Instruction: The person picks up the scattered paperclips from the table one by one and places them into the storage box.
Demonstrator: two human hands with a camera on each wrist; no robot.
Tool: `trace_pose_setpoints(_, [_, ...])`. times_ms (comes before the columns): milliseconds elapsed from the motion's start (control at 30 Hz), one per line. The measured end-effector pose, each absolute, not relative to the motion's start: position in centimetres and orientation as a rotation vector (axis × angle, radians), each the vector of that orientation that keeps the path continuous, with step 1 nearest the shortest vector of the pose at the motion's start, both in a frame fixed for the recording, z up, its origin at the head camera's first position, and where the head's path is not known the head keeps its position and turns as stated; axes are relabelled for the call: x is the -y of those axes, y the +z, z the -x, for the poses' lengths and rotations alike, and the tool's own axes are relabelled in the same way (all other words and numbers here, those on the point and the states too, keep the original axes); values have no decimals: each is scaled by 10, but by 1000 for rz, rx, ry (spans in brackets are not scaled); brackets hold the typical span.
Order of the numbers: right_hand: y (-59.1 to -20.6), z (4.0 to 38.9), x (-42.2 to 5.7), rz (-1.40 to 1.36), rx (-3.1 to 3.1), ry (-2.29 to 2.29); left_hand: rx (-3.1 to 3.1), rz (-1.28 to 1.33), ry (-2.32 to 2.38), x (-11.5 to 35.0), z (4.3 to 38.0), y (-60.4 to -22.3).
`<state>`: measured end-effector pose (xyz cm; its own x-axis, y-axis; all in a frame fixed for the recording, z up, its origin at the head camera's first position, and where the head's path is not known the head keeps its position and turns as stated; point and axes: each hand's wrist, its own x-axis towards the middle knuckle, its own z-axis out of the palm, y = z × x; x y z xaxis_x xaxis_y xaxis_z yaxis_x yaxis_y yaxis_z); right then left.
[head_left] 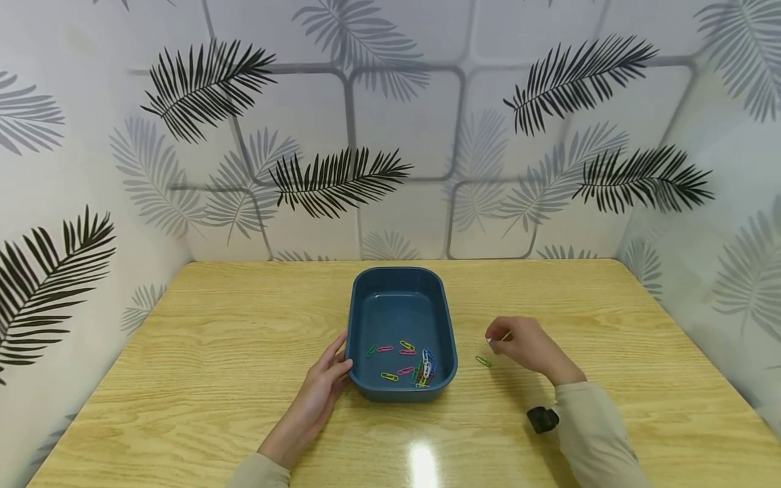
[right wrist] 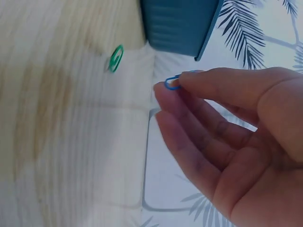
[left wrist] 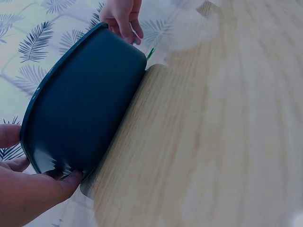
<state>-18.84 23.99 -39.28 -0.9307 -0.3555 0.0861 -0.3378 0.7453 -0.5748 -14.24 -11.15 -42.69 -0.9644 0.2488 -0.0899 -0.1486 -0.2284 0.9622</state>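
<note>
My left hand [head_left: 323, 383] holds the left side of a dark blue tray [head_left: 360, 325], thumb and fingers against its outer wall near the front corner. In the left wrist view, the tray wall [left wrist: 85, 94] rises beside the thumb [left wrist: 71, 183]. To the right of the tray, my right hand [head_left: 526, 344] pinches a small blue paper clip [right wrist: 170, 85] between thumb and index finger, above the table. A green paper clip [head_left: 483, 361] lies on the table between this hand and the tray.
Several coloured paper clips, among them a yellow clip [head_left: 389, 377] and a pink clip [head_left: 385, 349], lie in the front half of the tray. The light wooden table [head_left: 244, 339] ends at a leaf-patterned wall [head_left: 403, 224]. A black device [head_left: 542, 419] sits at the right wrist.
</note>
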Motion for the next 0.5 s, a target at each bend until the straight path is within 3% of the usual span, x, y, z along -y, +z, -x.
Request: trace_pose_setpoints(500, [-371, 172, -209, 586, -3012, -1123, -1767, -125, 2278, 112, 143, -428])
